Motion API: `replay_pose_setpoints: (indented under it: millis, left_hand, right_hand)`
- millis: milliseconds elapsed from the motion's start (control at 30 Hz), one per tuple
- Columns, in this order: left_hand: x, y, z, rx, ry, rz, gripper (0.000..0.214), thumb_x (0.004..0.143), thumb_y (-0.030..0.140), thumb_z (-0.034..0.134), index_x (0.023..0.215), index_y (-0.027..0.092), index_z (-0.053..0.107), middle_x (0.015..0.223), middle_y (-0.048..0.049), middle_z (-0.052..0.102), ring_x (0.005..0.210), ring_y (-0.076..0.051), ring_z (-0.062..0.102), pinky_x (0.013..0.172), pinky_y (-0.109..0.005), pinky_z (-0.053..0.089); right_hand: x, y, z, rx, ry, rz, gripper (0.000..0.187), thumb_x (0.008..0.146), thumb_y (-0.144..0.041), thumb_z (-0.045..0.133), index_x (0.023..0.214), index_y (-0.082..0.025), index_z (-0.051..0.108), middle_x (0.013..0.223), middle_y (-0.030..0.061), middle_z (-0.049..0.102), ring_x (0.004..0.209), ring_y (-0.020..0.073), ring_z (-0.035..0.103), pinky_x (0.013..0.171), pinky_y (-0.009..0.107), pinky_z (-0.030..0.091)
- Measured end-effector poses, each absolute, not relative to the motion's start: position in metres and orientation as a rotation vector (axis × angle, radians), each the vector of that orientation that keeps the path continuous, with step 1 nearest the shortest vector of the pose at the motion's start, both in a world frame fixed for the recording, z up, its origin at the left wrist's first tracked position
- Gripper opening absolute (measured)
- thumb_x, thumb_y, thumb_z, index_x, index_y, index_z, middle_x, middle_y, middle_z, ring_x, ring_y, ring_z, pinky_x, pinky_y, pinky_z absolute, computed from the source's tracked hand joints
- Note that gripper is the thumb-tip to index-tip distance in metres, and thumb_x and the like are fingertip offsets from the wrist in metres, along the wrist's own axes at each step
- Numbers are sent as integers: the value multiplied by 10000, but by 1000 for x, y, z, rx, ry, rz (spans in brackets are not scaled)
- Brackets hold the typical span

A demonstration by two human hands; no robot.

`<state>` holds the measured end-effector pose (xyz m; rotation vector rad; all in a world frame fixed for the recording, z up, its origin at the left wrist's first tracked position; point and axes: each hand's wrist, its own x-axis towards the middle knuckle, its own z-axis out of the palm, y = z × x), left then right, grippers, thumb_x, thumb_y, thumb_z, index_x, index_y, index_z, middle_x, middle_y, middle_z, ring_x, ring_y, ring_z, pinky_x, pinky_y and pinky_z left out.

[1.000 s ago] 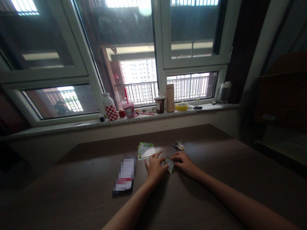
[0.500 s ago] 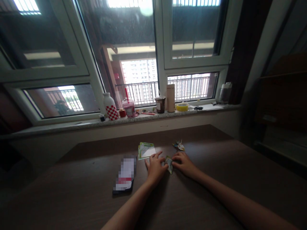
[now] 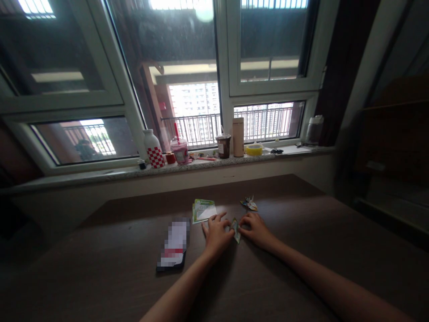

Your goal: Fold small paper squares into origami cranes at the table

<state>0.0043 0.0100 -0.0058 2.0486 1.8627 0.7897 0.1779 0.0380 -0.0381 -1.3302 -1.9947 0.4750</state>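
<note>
A small folded paper, pale with green edges and pointed at its ends, lies on the table between my two hands. At its left edge my left hand holds it with thumb and forefinger, the other fingers spread toward the back. My right hand has its fingers curled and pinches the right edge. Just beyond the right hand sits a folded paper piece with several points, perhaps a crane. Green and white paper sheets lie stacked behind the left hand.
A phone with a blurred-out screen lies left of my left arm on the brown table. Along the windowsill stand a checkered bottle, drink cups, a beige flask, yellow tape and scissors.
The folded paper looks narrower between the hands, and my right fingers have shifted slightly left over its edge. My left hand stays almost in place.
</note>
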Motion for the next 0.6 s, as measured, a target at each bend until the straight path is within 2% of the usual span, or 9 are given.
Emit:
replay_pose_setpoints:
  millis: [200,400,600]
  left_hand:
    - [5,10,-2,2038,1867,719,119,740,317,629,815,297,719,1452,52,506,1365,-305,327,1128,-674,61]
    - [5,8,0,2047,1874,663,221,754,465,644,894,310,716,1476,34,472,1393,-324,290,1138,-653,77]
    - [5,7,0,2056,1889,641,240,726,440,674,925,309,706,1485,18,459,1397,-324,286,1139,-643,84]
  right_hand:
    - [176,41,-36,-1385,-1951,503,125,769,-317,707,799,-197,728,1002,85,642,1050,259,549,949,383,398]
    - [177,44,-37,-1385,-1902,523,89,738,-286,729,779,-208,744,983,87,649,1043,266,558,944,401,407]
    - [182,45,-36,-1343,-1909,572,100,736,-278,735,795,-203,763,962,86,665,1011,256,575,920,379,416]
